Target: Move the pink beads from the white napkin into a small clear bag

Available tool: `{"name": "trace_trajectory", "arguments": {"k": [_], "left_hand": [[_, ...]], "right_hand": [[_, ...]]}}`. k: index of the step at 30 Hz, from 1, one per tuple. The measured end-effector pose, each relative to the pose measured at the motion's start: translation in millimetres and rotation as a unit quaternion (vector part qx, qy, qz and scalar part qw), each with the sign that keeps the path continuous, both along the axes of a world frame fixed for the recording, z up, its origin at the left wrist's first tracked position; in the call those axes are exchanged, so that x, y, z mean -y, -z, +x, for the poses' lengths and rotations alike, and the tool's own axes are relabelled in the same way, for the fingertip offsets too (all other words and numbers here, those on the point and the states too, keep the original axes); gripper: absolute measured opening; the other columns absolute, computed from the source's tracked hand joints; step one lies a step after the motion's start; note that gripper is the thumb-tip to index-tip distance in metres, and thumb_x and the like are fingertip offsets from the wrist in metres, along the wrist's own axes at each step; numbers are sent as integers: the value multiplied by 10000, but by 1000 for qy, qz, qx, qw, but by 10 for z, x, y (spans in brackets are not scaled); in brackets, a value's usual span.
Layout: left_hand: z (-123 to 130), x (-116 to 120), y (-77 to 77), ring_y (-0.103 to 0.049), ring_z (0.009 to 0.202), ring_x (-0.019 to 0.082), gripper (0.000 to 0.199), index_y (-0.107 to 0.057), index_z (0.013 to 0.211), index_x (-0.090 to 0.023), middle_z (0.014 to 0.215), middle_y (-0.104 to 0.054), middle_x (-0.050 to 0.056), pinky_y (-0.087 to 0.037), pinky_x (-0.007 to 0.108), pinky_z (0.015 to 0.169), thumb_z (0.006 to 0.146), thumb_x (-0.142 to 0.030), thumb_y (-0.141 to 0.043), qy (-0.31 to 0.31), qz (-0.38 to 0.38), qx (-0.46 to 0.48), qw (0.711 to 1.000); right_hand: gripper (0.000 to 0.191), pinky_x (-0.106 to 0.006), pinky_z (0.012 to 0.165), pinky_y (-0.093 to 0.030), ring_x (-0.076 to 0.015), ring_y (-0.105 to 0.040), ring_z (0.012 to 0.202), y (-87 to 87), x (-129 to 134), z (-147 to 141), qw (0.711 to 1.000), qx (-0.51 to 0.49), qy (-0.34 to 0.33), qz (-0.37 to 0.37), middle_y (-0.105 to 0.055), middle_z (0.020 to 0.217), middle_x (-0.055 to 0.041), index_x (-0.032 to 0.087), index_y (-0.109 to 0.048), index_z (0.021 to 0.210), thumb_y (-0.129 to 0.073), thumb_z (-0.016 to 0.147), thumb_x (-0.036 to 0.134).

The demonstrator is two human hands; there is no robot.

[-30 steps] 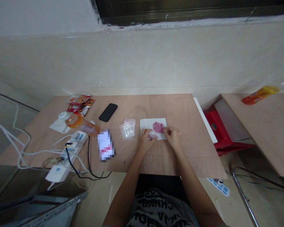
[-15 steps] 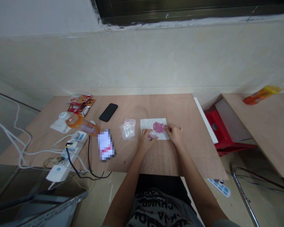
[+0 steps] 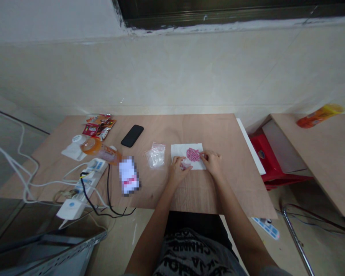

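A heap of small pink beads (image 3: 193, 154) lies on a white sheet of paper (image 3: 178, 148) on the wooden table. At the paper's lower left, my left hand (image 3: 177, 170) is closed around what looks like a small clear plastic bag (image 3: 186, 163) with pink in it. My right hand (image 3: 212, 161) touches the right edge of the heap, thumb and forefinger pinched together. Whatever those fingertips hold is too small to make out. Several clear plastic bags (image 3: 156, 156) lie to the left of the paper.
Farther left on the table (image 3: 172, 128) are a black phone (image 3: 132, 135), a lit phone (image 3: 129, 175), an orange drink bottle (image 3: 100, 149) on its side, snack packets (image 3: 99, 125) and a power strip (image 3: 86, 188) with cables. A red stool (image 3: 266, 157) stands right of the table.
Almost nothing differs. Both hands keep their places at the paper, with only a slight shift of my right fingertips at the heap's edge and of the whole view.
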State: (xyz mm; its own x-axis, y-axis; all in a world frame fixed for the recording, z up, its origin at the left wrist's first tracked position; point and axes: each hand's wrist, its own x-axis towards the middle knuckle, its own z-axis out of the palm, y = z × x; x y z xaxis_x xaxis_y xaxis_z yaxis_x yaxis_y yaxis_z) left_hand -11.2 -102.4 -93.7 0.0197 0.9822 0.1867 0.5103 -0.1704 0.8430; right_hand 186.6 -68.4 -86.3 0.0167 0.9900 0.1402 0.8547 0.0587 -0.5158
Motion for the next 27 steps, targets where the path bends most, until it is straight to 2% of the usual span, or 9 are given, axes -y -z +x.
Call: {"name": "trace_trajectory", "arguments": {"k": [6,13,27], "left_hand": [[0,2,-5,-570,730,108,416,-594,1083,-218,997,-528,10,-522,280,717,711,-248,-777,2,-2,-3,1000],[1,-4,5,-565,724,107,413,-600,1075,-215,990,-529,12,-523,281,726,704,-239,-780,0,-3,-2,1000],[-3,-2,3,-565,737,113,417,-598,1087,-205,989,-529,15,-516,280,725,711,-253,-773,2,-9,-3,1000]], "right_hand": [[256,-320,749,-252,-193,-577,820,15,19,19,1000,-4,23,3,-664,769,-23,220,-704,899,-490,911,360],[268,-327,777,-266,-200,-585,865,43,28,48,1000,-13,27,0,-681,820,-38,220,-704,983,-504,904,381],[262,-311,738,-245,-186,-566,797,28,18,12,1000,-15,23,0,-646,739,-19,224,-713,913,-510,894,387]]}}
